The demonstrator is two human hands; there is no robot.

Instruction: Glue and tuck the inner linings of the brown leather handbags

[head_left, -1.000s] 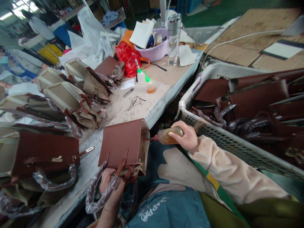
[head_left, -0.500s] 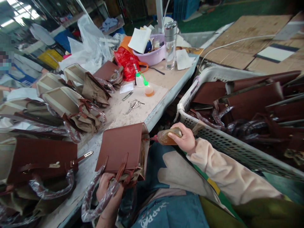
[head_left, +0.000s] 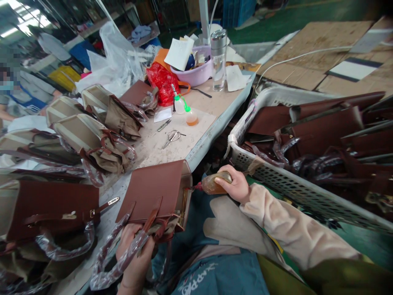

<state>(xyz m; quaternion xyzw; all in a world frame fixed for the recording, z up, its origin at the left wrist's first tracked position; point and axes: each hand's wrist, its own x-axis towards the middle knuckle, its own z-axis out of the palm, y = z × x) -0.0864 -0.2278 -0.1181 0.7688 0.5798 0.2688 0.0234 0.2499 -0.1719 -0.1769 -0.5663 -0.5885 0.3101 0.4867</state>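
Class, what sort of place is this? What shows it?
Probably a handbag workshop: brown boxy handbags with clear plastic wrapped handles, a white perforated plastic basket holding more, and a squeeze bottle of amber liquid.

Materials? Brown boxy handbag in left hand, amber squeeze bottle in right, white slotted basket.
Brown boxy handbag: leather or imitation, can't tell which; smooth panel with soft sheen.
Amber squeeze bottle: probably plastic, glossy; amber contents show through its cloudy wall.
White slotted basket: likely moulded plastic, fairly matte; regular rows of holes.
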